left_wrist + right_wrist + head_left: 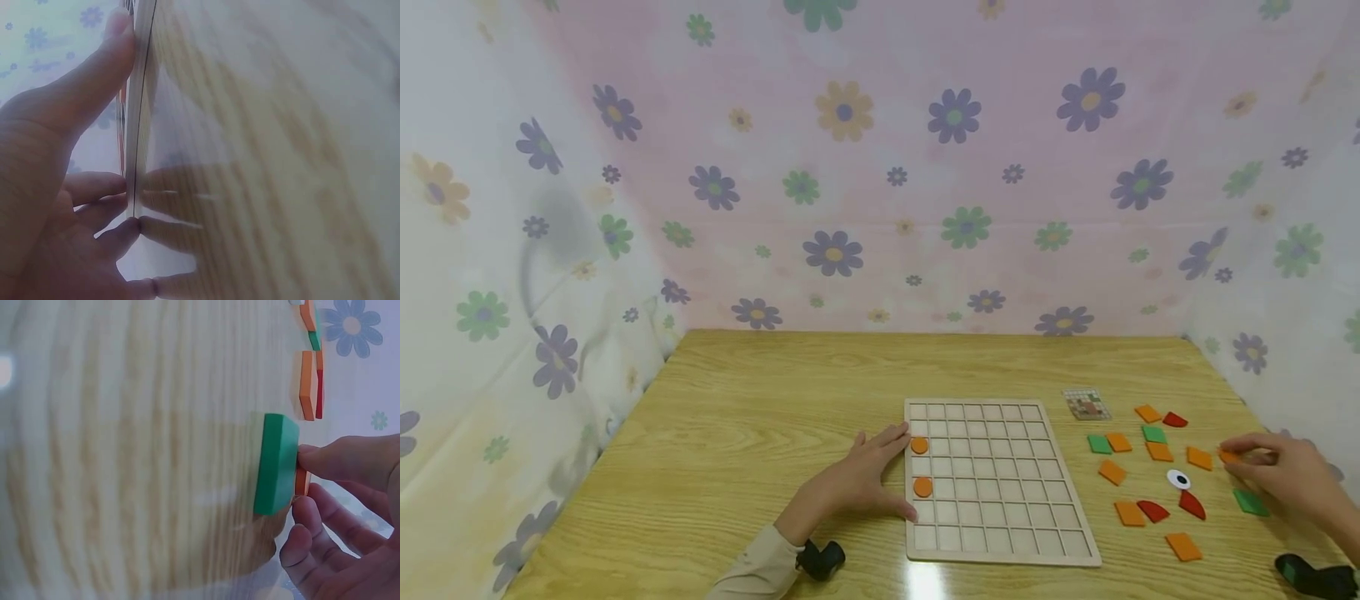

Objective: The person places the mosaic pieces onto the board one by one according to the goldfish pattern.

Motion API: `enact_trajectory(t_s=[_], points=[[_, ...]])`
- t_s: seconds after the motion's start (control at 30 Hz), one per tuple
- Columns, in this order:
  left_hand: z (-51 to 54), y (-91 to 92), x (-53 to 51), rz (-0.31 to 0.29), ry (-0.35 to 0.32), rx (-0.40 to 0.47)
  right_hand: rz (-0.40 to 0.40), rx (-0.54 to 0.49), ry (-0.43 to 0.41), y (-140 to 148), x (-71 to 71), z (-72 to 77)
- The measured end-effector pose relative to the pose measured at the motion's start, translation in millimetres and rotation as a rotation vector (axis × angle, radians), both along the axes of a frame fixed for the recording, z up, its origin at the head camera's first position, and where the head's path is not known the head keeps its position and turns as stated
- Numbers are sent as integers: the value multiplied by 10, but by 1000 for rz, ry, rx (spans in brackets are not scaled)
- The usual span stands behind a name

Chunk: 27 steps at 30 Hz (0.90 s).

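Observation:
A wooden grid board point(1000, 546) lies on the table with two orange discs, one point(919, 446) above the other point(922, 487), in its left column. My left hand point(867, 477) rests spread against the board's left edge, thumb on the frame; the left wrist view shows the thumb and fingers point(94, 187) touching that edge. At the far right my right hand point(1288, 475) pinches an orange piece point(1228, 457) lying at table level. In the right wrist view the thumb touches this orange piece point(302, 481), partly hidden behind a green piece point(276, 465).
Between board and right hand lie several orange squares point(1160, 451), green pieces point(1153, 433), red quarter-round pieces point(1192, 505) and a white-and-black eye piece point(1178, 479). A small pattern card point(1087, 404) is behind them. Flowered cloth point(880, 167) hangs behind and at both sides.

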<state>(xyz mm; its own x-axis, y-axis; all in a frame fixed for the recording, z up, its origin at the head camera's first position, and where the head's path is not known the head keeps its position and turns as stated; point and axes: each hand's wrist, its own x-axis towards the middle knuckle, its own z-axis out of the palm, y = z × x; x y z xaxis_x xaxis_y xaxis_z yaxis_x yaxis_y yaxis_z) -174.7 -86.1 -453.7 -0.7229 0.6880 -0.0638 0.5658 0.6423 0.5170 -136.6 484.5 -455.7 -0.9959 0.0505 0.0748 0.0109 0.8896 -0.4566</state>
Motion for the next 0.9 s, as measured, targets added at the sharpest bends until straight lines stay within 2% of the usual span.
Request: enact_trajectory(t_s=[0.4, 0.67, 0.77, 0.9], points=[[-1, -1, 0, 4, 8, -3, -17, 39, -7, -22, -20, 11], [0, 7, 7, -2, 3, 5, -41, 50, 24, -26, -6, -26], [10, 10, 7, -4, -7, 15, -18, 56, 33, -79, -17, -7], [18, 6, 6, -1, -11, 15, 54, 49, 62, -246, -35, 72]])
